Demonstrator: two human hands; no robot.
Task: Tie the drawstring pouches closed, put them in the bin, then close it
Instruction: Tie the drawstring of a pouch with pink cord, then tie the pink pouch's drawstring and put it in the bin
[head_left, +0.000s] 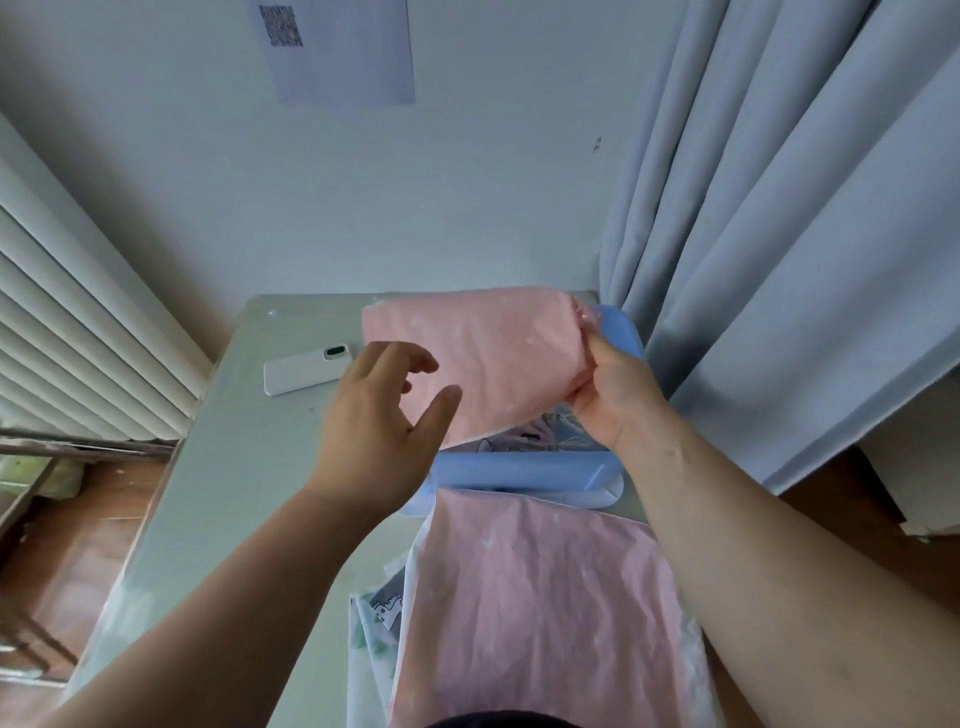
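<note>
Looking down at a pale surface (234, 467), with the near pink pouch (545, 613) lying flat at its close edge. Holding the raised pink pouch (483, 353) above the open blue bin (519, 470). Gripping its gathered end with the right hand (613, 395). Hovering the left hand (374, 415) just beside it, fingers spread, grasping nothing. Passing over a white phone (306, 369) lying further left.

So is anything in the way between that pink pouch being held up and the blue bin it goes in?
Nothing visible blocks it. The right hand grips the pink pouch over the open blue bin. A patterned pouch already lies inside, below it. The left hand is open at the pouch's left side, holding nothing.
</note>
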